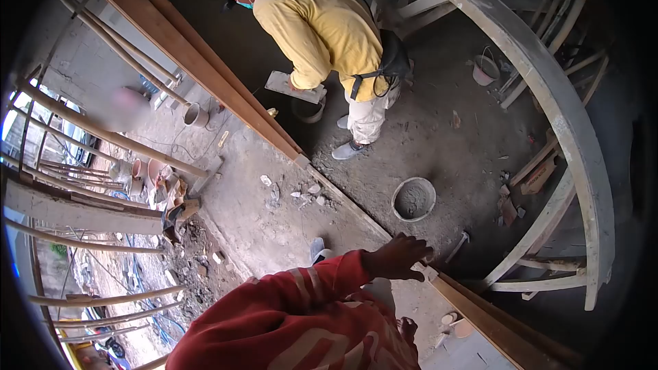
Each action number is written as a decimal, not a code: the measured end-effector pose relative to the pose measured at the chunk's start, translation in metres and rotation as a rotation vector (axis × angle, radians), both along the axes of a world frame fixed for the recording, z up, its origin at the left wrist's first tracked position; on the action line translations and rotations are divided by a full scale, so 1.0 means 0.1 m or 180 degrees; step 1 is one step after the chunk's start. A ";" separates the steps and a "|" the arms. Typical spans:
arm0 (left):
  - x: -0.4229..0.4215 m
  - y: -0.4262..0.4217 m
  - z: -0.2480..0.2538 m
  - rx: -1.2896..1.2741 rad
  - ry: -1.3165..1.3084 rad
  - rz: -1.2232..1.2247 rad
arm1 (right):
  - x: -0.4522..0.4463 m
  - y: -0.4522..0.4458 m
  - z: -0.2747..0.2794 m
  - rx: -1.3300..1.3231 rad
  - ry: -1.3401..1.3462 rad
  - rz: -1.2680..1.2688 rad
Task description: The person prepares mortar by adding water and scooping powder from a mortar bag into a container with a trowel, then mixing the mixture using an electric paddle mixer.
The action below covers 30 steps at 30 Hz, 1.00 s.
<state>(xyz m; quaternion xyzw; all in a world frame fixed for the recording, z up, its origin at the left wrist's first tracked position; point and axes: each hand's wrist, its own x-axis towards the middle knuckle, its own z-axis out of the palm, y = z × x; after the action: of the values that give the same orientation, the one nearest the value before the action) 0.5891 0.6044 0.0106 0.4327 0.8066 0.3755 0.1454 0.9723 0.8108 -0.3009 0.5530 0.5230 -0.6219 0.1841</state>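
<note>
My left hand (399, 257), at the end of a red sleeve, is held out with its fingers apart and nothing visible in it. It is nearest to the top of a long wooden frame (473, 308); contact with the wood cannot be made out. Lower down, my right hand (408, 329) shows only in part beside my red clothing, and its grip is unclear. Just beyond my left hand, a round bucket of grey mix (414, 199) stands on the floor, with a small hammer-like tool (457, 247) near it.
A co-worker in a yellow top (322, 20) bends over, holding a flat board (295, 87) above another bucket (308, 111). A large curved frame (555, 109) arches at right. Wooden planks (199, 68) run diagonally. Rubble (308, 195) lies on the floor; poles (110, 133) cross the left.
</note>
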 end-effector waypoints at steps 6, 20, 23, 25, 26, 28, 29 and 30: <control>0.06 -0.94 -1.40 -0.1443 -0.1220 0.1019 | -0.97 0.91 -0.18 0.0177 -0.0158 0.0671; 0.11 -0.93 -3.56 -0.2869 -0.3716 0.1510 | -4.08 0.19 -1.25 0.1915 0.0495 0.3153; 0.28 -0.82 -3.95 -0.3110 -0.3780 0.1407 | -4.63 -0.07 -1.94 0.1558 0.0366 0.3873; 0.40 -0.74 -4.10 -0.3273 -0.3803 0.1477 | -4.90 -0.14 -2.54 0.1547 0.0331 0.4579; 0.46 -0.71 -4.20 -0.3368 -0.3754 0.1570 | -5.13 -0.18 -2.73 0.1416 0.0179 0.4926; 0.59 -0.55 -4.38 -0.3590 -0.3454 0.1871 | -5.14 -0.18 -3.46 0.1017 0.0156 0.4983; 0.72 -0.45 -4.50 -0.3756 -0.3110 0.2085 | -5.07 -0.21 -3.69 0.0973 0.0331 0.4960; 0.86 -0.34 -4.64 -0.3911 -0.2772 0.2307 | -5.00 -0.23 -3.96 0.0926 0.0505 0.4938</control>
<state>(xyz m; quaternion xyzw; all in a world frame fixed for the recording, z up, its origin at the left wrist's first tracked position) 0.6751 0.5699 -0.4532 -0.1937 0.8288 0.0260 0.5244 0.4728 0.7877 -0.6971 0.0033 0.8467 -0.2791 0.4530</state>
